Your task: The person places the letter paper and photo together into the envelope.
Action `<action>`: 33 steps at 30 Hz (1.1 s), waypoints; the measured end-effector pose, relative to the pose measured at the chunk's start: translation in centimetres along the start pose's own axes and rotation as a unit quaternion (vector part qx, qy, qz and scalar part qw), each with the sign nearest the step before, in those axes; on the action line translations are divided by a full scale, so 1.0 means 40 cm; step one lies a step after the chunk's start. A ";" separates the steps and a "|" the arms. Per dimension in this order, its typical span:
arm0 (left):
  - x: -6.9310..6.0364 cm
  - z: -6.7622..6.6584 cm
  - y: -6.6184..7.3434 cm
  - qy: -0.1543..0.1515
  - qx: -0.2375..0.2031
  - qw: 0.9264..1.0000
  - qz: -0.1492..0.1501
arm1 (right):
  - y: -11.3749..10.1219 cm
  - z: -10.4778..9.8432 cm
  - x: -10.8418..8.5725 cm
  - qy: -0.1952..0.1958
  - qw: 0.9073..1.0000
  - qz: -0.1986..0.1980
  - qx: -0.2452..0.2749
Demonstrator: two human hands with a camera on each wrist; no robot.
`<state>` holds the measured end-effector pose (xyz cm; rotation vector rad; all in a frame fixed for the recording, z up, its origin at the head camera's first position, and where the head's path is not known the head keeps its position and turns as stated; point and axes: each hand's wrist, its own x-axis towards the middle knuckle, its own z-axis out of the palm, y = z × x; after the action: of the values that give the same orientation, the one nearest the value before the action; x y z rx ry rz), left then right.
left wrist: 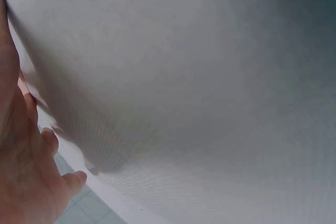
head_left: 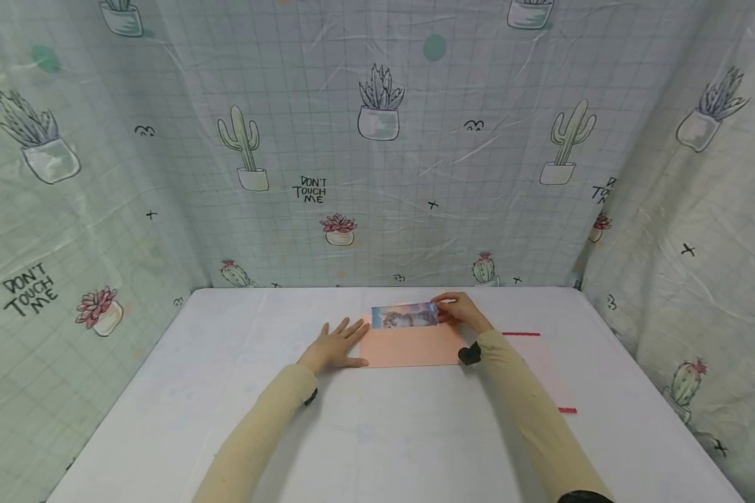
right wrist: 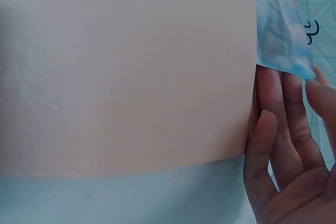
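A peach-coloured paper piece (head_left: 409,351), perhaps an envelope, lies flat on the table. Out of its far edge shows a glossy picture card (head_left: 409,316) with what looks like a cat on it. My right hand (head_left: 458,309) pinches the card's right end between thumb and fingers. In the right wrist view, the card (right wrist: 278,24) emerges past the peach paper's edge, and the right hand (right wrist: 294,156) has its fingers under the card's corner. At the peach paper's left edge, my left hand (head_left: 333,347) rests with fingers spread. The left wrist view shows part of the left hand (left wrist: 31,156).
A pale pink sheet (head_left: 544,374) with red strips along two ends lies right of the peach paper, partly behind my right forearm. The white table (head_left: 163,391) is bordered by a cactus-print cloth (head_left: 377,181) at the back and both sides.
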<state>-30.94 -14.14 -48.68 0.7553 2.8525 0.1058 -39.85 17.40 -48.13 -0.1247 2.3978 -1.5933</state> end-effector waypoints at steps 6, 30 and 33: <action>-0.001 -0.002 0.000 -0.001 0.009 1.000 -0.002 | -0.005 0.000 -0.004 -0.012 1.000 -0.008 -0.014; -0.011 -0.010 0.010 -0.005 0.003 1.000 -0.006 | -0.041 0.040 -0.027 0.058 0.903 -0.171 -0.390; -0.012 -0.011 0.010 -0.007 0.001 1.000 -0.008 | -0.045 0.071 -0.032 0.063 0.861 -0.225 -0.452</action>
<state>-30.43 -14.02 -48.14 0.7312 2.8453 0.0953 -38.01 14.44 -47.30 -0.8176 3.1752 -0.4358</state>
